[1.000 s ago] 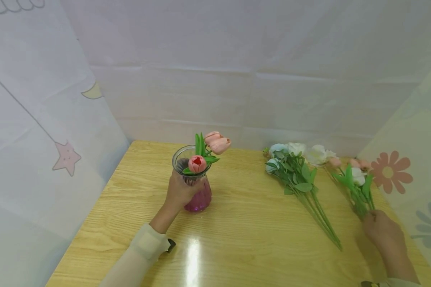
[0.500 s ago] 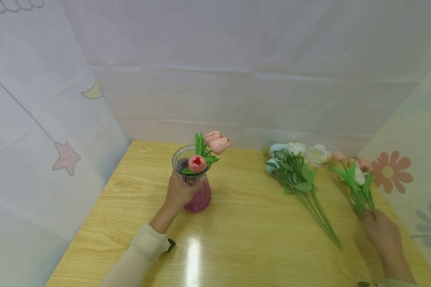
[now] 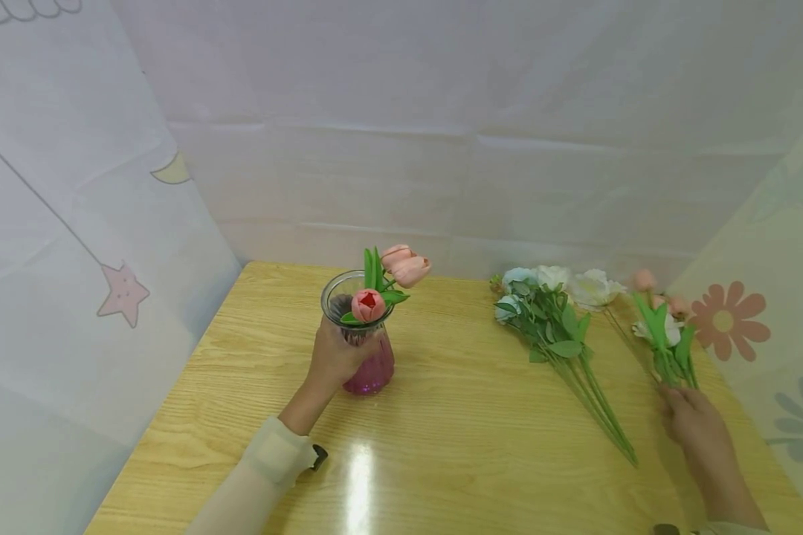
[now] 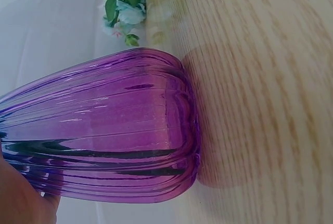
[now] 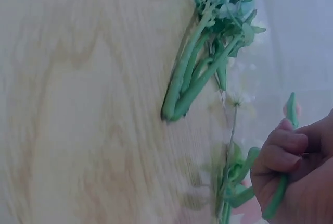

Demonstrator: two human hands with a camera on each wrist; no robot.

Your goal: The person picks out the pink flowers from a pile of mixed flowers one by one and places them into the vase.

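Note:
My left hand (image 3: 334,355) grips a ribbed glass vase (image 3: 372,370), clear at the rim and purple below, standing upright on the table. Several pink tulips (image 3: 368,305) with green leaves stick out of its mouth. In the left wrist view the purple vase base (image 4: 125,125) meets the wood. Over at the right, my right hand (image 3: 701,427) holds the green stem (image 5: 278,193) of a pink tulip (image 3: 643,280), fingers curled round it in the right wrist view. That tulip is above other pink and white flowers (image 3: 672,331), which partly overlap it.
Pale blue and white flowers with long green stems (image 3: 565,345) lie together right of centre on the wooden table (image 3: 455,446). A large white flower (image 3: 594,288) lies beside them, near the back edge. Printed cloth walls (image 3: 408,171) border the back and sides.
My right hand has shifted a little left and away from me. The pink tulip in it has moved up and to the right. My left hand and the vase have stayed still.

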